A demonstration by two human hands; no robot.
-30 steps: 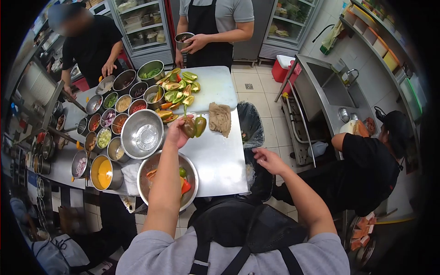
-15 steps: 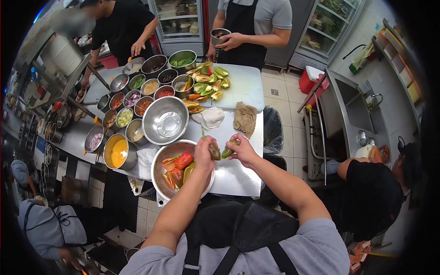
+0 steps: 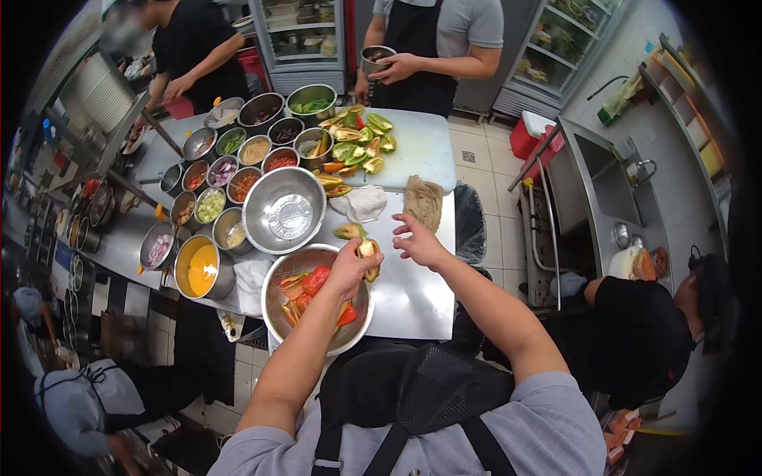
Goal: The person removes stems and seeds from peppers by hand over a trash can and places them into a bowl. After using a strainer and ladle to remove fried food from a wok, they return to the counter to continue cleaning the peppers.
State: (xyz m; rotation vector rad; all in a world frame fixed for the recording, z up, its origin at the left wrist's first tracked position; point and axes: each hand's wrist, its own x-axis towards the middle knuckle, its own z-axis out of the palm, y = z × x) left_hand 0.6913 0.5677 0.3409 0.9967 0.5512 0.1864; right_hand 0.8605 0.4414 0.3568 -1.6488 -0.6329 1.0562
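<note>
Left hand (image 3: pixel 348 271) grips split pepper (image 3: pixel 371 260); right hand (image 3: pixel 421 244) open. Colander (image 3: pixel 359 326): red pepper pieces (image 3: pixel 316 280). Pot (image 3: pixel 227 281): yellow liquid (image 3: pixel 199 268).

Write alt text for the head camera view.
A person's left hand holds a split pepper near a metal bowl of red pepper pieces, right hand open nearby; also visible: pots of food, a white board with cut green peppers, a co-worker.
</note>
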